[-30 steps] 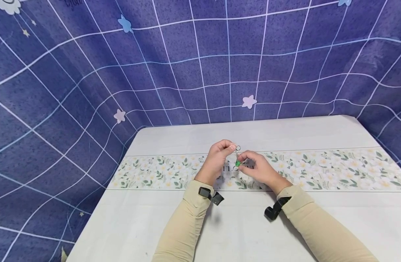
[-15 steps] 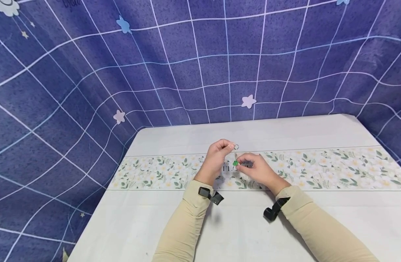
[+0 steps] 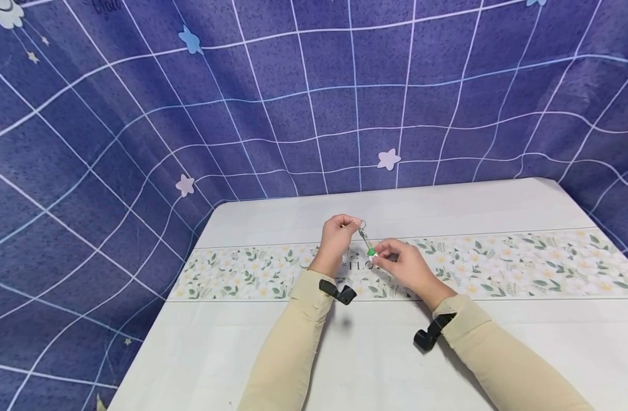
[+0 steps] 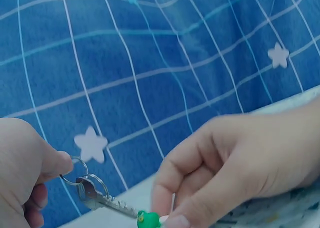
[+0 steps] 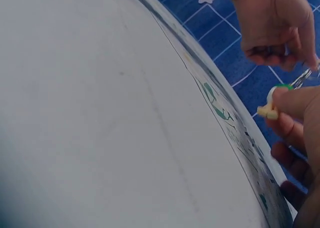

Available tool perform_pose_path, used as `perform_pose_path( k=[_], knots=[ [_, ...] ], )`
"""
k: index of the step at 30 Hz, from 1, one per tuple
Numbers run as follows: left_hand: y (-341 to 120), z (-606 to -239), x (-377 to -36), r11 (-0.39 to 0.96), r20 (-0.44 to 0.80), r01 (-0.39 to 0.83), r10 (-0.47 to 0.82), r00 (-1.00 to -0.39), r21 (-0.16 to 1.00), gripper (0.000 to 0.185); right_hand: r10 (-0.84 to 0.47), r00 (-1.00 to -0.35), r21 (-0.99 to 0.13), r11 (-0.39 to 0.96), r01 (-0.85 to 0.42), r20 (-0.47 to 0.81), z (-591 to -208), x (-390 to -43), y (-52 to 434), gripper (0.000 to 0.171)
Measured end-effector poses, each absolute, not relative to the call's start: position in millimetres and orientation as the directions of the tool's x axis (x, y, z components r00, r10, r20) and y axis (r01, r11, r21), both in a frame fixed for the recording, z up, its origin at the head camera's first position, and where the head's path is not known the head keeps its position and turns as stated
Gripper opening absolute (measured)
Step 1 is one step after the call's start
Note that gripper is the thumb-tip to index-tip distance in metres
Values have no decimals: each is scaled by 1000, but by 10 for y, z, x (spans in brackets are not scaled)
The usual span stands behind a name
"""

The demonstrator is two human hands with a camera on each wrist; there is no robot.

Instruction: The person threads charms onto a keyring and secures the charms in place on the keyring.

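Between the two hands a keychain is stretched, held over the table. My left hand pinches its metal split ring between thumb and fingertips. From the ring hang a silver key and a short chain slanting down to a small green figure charm. My right hand pinches that charm between thumb and index finger. In the right wrist view, a white part and pale yellow feet of the charm stick out beyond the right thumb; its middle is hidden there.
The table wears a white cover with a floral band and dark printed letters under the hands. Behind and to the left hangs a blue curtain with grid lines and stars. Each wrist carries a black camera strap.
My left hand has moved slightly left and away, taking the ring with it. The chain, nearly upright before, now slants toward the charm. My right hand has hardly shifted.
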State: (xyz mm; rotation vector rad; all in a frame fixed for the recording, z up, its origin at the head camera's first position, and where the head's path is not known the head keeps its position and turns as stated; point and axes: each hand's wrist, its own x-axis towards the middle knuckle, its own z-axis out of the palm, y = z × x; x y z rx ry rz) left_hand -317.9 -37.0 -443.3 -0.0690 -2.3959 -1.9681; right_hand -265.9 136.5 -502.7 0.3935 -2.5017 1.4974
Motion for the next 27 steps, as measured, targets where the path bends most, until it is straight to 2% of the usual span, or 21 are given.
perform_pose_path(
  k=[6,10,17,27],
  knots=[
    [-312,-4550,-3313,411,28,2,-59,-998,912,12,-74,-962,-794,550,-258,262,-5051,-2657,1385,10],
    [-277,-4617,-3361,502,-20,-68,-102,-995,862,14,-49,-966,-766,600,-232,254,-5054,-2654,1388,8],
    [-163,-4684,-3395,534,-61,-126,-138,-989,836,14,-30,-946,-668,700,-250,323,-5056,-2655,1410,4],
    [-52,-4742,-3397,661,-20,-131,-173,-985,739,13,-63,-924,-540,796,-275,378,-5055,-2664,1442,9]
  ],
)
